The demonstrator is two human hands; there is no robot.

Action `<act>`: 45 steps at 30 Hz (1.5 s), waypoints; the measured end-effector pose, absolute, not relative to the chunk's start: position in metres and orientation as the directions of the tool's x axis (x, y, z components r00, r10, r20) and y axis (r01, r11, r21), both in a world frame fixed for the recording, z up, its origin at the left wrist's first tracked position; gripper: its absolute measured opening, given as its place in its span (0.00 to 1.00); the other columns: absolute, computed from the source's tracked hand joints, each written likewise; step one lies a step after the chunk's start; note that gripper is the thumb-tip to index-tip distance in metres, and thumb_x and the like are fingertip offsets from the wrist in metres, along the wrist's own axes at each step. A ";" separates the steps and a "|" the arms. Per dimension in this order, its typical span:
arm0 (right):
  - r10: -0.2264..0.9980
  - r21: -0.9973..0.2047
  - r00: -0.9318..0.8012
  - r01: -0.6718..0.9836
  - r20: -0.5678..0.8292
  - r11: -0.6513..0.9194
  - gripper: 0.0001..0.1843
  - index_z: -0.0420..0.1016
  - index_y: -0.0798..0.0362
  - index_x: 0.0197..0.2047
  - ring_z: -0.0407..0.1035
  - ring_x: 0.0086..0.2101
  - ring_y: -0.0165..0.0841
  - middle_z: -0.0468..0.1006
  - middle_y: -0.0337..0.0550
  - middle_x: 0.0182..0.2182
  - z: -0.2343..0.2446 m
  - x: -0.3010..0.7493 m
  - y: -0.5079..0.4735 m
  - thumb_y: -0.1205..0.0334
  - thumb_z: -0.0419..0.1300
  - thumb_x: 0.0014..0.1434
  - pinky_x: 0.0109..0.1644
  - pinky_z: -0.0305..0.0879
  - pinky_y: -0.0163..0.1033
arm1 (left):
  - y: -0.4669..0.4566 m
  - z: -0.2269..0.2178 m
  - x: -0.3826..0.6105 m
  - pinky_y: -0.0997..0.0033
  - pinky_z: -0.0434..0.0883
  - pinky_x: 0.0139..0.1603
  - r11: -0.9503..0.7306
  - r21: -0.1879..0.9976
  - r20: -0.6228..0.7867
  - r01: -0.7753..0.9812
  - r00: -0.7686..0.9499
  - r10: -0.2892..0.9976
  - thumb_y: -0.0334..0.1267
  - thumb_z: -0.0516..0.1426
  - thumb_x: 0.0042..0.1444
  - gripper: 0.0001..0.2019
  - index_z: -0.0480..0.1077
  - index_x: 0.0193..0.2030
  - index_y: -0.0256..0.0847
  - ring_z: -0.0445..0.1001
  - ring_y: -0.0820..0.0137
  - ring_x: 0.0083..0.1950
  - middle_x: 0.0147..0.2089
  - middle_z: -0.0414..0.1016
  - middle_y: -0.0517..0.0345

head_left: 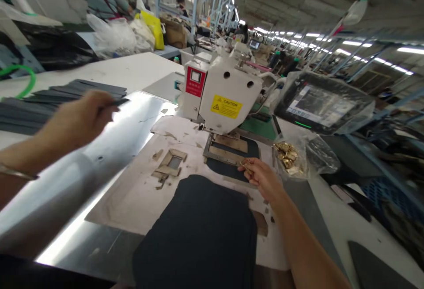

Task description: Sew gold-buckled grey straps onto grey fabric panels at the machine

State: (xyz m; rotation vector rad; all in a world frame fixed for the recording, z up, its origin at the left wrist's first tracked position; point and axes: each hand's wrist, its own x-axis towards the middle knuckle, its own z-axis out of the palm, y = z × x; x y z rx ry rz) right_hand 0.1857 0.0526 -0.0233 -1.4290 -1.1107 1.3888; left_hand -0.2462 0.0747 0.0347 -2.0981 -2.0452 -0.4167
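Note:
My left hand point(77, 119) reaches out to the left, fingers closed on a thin dark strip point(117, 102) at the edge of a stack of dark strips point(59, 96). My right hand point(261, 176) pinches a small gold metal buckle point(245, 165) beside the metal clamp frame point(225, 150) under the white sewing machine head point(220, 90). A large dark fabric piece point(198, 231) lies on the table in front of me.
A clear bag of gold buckles point(289, 156) sits right of the clamp. A plastic-covered touchscreen point(318, 103) stands at the right. Cardboard template pieces point(168, 165) lie on the pale board. People work at benches far behind, near plastic bags point(115, 35).

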 end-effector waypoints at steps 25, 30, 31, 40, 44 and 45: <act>0.944 -0.449 -0.181 0.844 0.277 0.294 0.17 0.69 0.55 0.49 0.76 0.38 0.41 0.80 0.51 0.39 -0.029 0.179 0.037 0.66 0.45 0.61 0.41 0.67 0.41 | 0.068 -0.004 0.024 0.63 0.75 0.37 -0.641 0.240 0.160 0.729 0.622 0.767 0.24 0.47 0.61 0.10 0.64 0.47 0.32 0.79 0.58 0.40 0.37 0.77 0.46; 0.958 -0.507 -0.123 0.827 0.259 0.243 0.15 0.70 0.52 0.46 0.74 0.34 0.39 0.79 0.48 0.36 -0.029 0.184 0.040 0.63 0.46 0.61 0.38 0.65 0.40 | 0.070 -0.008 0.019 0.63 0.71 0.39 -0.712 0.217 0.287 0.668 0.654 0.700 0.29 0.52 0.61 0.11 0.64 0.50 0.33 0.77 0.60 0.41 0.38 0.76 0.48; 0.967 -0.535 -0.094 0.818 0.235 0.210 0.14 0.71 0.51 0.44 0.73 0.32 0.38 0.79 0.45 0.33 -0.030 0.187 0.042 0.62 0.46 0.60 0.36 0.64 0.39 | 0.071 -0.009 0.017 0.62 0.70 0.43 -0.744 0.165 0.341 0.648 0.670 0.659 0.30 0.51 0.62 0.09 0.65 0.49 0.34 0.76 0.60 0.43 0.40 0.76 0.48; 0.996 -0.779 0.058 0.626 0.074 0.021 0.22 0.74 0.53 0.32 0.58 0.19 0.29 0.65 0.34 0.17 -0.033 0.203 0.070 0.40 0.60 0.50 0.23 0.50 0.34 | 0.100 -0.043 0.013 0.64 0.59 0.61 -0.818 0.079 0.412 0.570 0.728 0.548 0.34 0.47 0.67 0.20 0.59 0.64 0.32 0.67 0.65 0.60 0.61 0.69 0.45; 0.989 -0.827 0.101 0.544 -0.104 -0.143 0.24 0.72 0.53 0.29 0.48 0.16 0.25 0.58 0.29 0.14 -0.032 0.215 0.087 0.38 0.62 0.47 0.20 0.41 0.32 | 0.104 -0.054 0.016 0.58 0.54 0.67 -0.761 0.135 0.368 0.634 0.681 0.633 0.48 0.50 0.66 0.28 0.57 0.67 0.32 0.59 0.60 0.68 0.67 0.62 0.43; 0.984 -0.829 0.108 0.532 -0.140 -0.176 0.24 0.72 0.53 0.29 0.47 0.16 0.24 0.57 0.29 0.15 -0.032 0.218 0.091 0.38 0.62 0.46 0.20 0.41 0.32 | 0.103 -0.055 0.016 0.57 0.54 0.67 -0.752 0.140 0.355 0.645 0.676 0.646 0.50 0.50 0.66 0.30 0.57 0.67 0.32 0.58 0.60 0.69 0.68 0.61 0.43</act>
